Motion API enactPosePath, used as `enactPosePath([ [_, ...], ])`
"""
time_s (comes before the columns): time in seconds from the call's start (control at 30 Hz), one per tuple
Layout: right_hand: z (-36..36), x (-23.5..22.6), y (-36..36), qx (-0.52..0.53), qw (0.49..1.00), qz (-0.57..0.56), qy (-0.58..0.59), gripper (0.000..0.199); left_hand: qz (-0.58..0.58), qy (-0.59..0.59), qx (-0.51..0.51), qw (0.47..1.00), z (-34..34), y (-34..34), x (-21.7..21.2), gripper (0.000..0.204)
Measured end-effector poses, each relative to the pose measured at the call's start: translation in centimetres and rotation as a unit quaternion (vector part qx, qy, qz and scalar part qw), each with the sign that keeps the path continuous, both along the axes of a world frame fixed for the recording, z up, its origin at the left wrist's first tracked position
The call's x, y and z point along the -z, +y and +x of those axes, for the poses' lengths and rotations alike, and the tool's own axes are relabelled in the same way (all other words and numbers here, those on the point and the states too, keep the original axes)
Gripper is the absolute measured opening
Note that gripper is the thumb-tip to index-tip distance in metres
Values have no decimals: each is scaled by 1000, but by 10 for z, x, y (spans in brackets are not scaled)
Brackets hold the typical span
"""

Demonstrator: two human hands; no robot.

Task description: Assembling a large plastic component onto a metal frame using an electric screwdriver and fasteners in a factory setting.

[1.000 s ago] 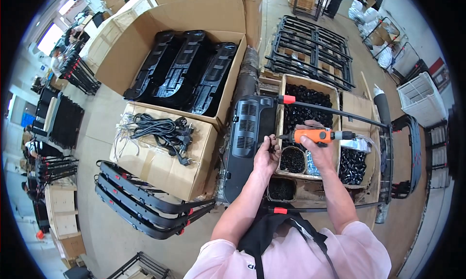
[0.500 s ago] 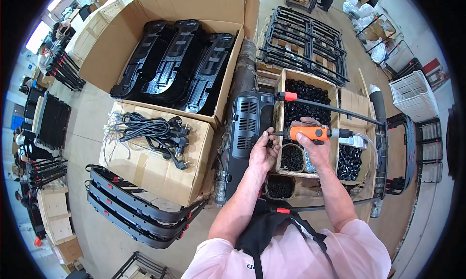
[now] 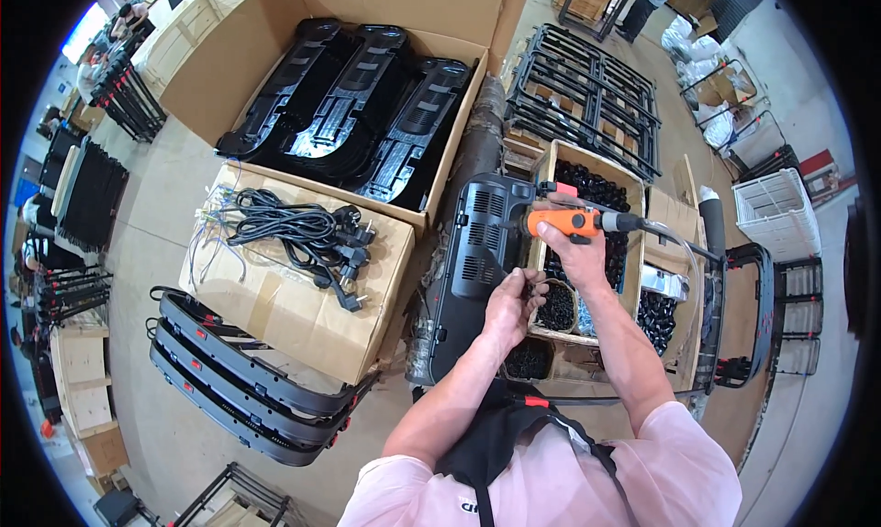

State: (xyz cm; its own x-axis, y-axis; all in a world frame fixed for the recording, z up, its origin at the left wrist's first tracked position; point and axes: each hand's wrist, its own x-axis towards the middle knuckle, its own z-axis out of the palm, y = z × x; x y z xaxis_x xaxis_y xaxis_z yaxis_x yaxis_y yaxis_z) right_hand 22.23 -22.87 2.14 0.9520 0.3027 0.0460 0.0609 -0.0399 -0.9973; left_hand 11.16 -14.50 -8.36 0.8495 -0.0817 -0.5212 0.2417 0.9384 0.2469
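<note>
My right hand (image 3: 580, 255) grips an orange powered screwdriver (image 3: 562, 221), held level with its tip pointing left at the right edge of a black vented plastic panel (image 3: 477, 247). A hose runs off the tool's back end to the right. My left hand (image 3: 514, 303) rests at the panel's lower right edge, its fingers pinched on a small dark part over a round tub of black pieces (image 3: 556, 309). Behind both hands stands a cardboard box of small black parts (image 3: 596, 189).
A big open carton holds three black moulded panels (image 3: 358, 105). A closed carton (image 3: 284, 298) carries a bundle of black power cords (image 3: 298, 233). Curved black frames (image 3: 239, 380) lean at its left. Black wire racks (image 3: 587, 96) lie behind, a white crate (image 3: 778, 213) at right.
My right hand has brought the screwdriver a little left and up toward the panel's edge. My left hand has slid down from the panel's face to the tub of black pieces.
</note>
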Motion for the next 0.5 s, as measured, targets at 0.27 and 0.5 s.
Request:
enactPosePath([
  [0.27,26,16,52,-51,998,-24,-39,53,44,-22,38,998,-26,13,-5,31],
  [0.5,32,24,69,-55,997,-45,-32,53,42,23,1,999,-33,30,-15,27],
])
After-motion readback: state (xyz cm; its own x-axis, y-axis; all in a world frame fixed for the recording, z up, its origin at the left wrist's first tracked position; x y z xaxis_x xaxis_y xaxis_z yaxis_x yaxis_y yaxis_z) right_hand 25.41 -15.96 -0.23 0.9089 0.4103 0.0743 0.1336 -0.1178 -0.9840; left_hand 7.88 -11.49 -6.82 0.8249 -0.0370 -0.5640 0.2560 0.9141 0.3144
